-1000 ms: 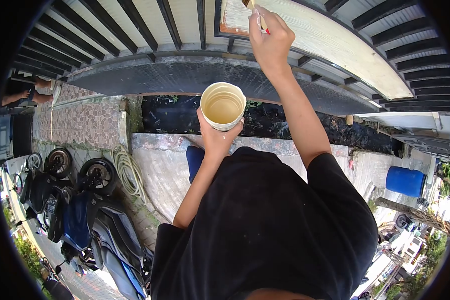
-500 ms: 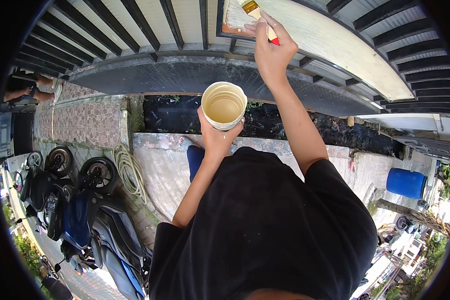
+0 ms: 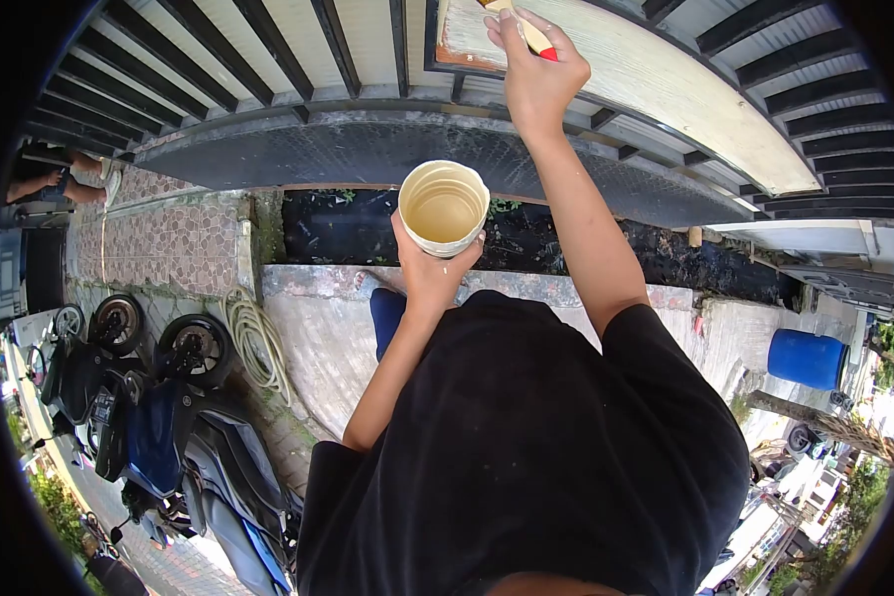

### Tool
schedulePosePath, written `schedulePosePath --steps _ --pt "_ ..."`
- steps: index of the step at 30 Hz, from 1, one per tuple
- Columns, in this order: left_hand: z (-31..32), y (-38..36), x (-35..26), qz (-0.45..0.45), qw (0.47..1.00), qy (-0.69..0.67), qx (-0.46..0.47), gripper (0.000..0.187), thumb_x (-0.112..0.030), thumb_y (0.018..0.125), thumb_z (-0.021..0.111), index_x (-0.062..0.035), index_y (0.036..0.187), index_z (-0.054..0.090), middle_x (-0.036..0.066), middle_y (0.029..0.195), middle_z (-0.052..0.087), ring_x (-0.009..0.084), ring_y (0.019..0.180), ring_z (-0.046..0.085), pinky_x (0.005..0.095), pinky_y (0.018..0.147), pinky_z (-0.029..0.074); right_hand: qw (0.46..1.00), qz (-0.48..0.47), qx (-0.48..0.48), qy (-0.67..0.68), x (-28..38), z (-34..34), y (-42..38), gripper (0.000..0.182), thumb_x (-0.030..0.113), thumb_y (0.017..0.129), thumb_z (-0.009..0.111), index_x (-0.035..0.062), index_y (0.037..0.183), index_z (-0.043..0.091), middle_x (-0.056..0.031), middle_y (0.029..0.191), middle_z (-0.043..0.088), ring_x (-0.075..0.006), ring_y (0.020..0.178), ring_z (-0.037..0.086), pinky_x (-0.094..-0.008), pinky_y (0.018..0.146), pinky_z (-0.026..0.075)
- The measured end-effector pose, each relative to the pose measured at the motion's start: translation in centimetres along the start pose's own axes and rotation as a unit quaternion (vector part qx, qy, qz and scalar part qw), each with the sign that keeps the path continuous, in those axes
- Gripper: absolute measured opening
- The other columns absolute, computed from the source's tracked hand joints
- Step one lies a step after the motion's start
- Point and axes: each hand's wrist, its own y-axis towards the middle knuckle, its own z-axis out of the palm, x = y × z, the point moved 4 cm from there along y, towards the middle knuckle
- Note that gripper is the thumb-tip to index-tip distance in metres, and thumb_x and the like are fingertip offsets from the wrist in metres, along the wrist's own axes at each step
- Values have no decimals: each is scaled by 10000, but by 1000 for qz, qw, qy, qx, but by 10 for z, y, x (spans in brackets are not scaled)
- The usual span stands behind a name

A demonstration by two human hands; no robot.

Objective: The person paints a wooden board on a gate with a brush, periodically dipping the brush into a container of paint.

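My left hand (image 3: 435, 268) is wrapped round a paint cup (image 3: 445, 209) with a cream inside, held in front of my chest with its mouth facing up. Pale liquid lies at its bottom. Up at the top, my right hand (image 3: 546, 74) grips a paintbrush (image 3: 538, 42) by its pale, red-ended handle. The brush head is partly cut off by the frame's top edge. Behind it is a board (image 3: 656, 84), coated whitish over most of its face, with a reddish-brown patch at its lower left corner. Whether the bristles touch the board cannot be made out.
A black barred fence (image 3: 338, 50) runs behind the board. Below it lies a dark drainage ditch (image 3: 368, 230) along a concrete edge. Parked motorcycles (image 3: 169, 427) and a coiled hose (image 3: 255, 343) are at left, a blue barrel (image 3: 807, 359) at right. Another person's legs (image 3: 84, 181) show far left.
My right hand and the paintbrush have shifted slightly upward, so more of the brush head leaves the frame. The cup in my left hand stays nearly in place.
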Motion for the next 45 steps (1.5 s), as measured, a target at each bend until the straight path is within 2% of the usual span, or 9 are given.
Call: schedulePosePath --steps 6,14,23,27,30,34,38,40,45 --pt "-1 0 -7 -2 1000 4 -8 837 -135 763 952 -11 1409 435 167 1303 660 252 1217 668 406 1067 516 997 12 -71 -3 7 -14 -8 231 37 1005 765 -157 1129 742 -241 981 799 -263 945 816 -331 845 684" --pt "1 0 -5 -4 1000 -3 -2 825 -118 766 948 -5 1401 435 163 1291 667 248 1200 676 395 1059 521 999 -1 -25 -29 10 3 -2 229 26 993 771 -165 1115 742 -232 968 800 -257 910 819 -321 800 676" --pt "-1 0 -9 9 1000 5 -13 825 -113 767 946 -3 1404 434 161 1298 663 247 1209 670 396 1063 517 994 37 -105 0 23 -25 -8 285 46 1028 735 -216 1130 687 -289 1035 763 -323 929 815 -367 854 710" --pt "0 1 -7 9 1000 6 2 826 -110 767 945 -1 1406 433 163 1305 656 247 1214 664 395 1064 515 997 42 -54 32 14 -3 -8 281 42 1024 736 -210 1140 691 -289 1042 762 -323 932 814 -365 851 708" --pt "2 1 -5 0 1000 -3 7 828 -106 768 943 0 1411 431 166 1308 652 245 1217 661 396 1066 515 994 50 -88 45 4 -5 0 269 37 1018 740 -208 1123 707 -263 988 781 -277 919 816 -340 817 693" --pt "1 -3 -5 6 1000 -8 -7 837 -109 766 945 -1 1416 430 166 1312 656 247 1220 663 399 1069 515 992 42 -114 25 8 -31 -4 300 57 1024 746 -206 1157 694 -279 1032 773 -298 962 810 -353 878 690" --pt "-2 -3 0 3 1000 7 -13 842 -110 762 948 -5 1418 430 171 1317 659 254 1226 667 402 1072 515 989 -22 -46 -137 0 -45 -15 271 104 1020 776 -129 1158 756 -220 999 812 -220 938 808 -312 854 647" --pt "-2 -3 0 2 1000 5 -11 841 -109 762 948 -6 1417 431 172 1316 660 255 1225 668 402 1072 515 946 -162 -10 -282 14 -39 -17 230 138 988 819 -50 1120 811 -181 986 830 -170 874 798 -305 786 621" --pt "1 -3 -3 -5 1000 4 -9 842 -106 760 949 -9 1418 432 169 1314 663 255 1223 671 402 1070 516 928 -228 -7 -294 3 -31 -13 177 77 929 826 8 1092 820 -190 935 807 -287 803 806 -347 715 609"
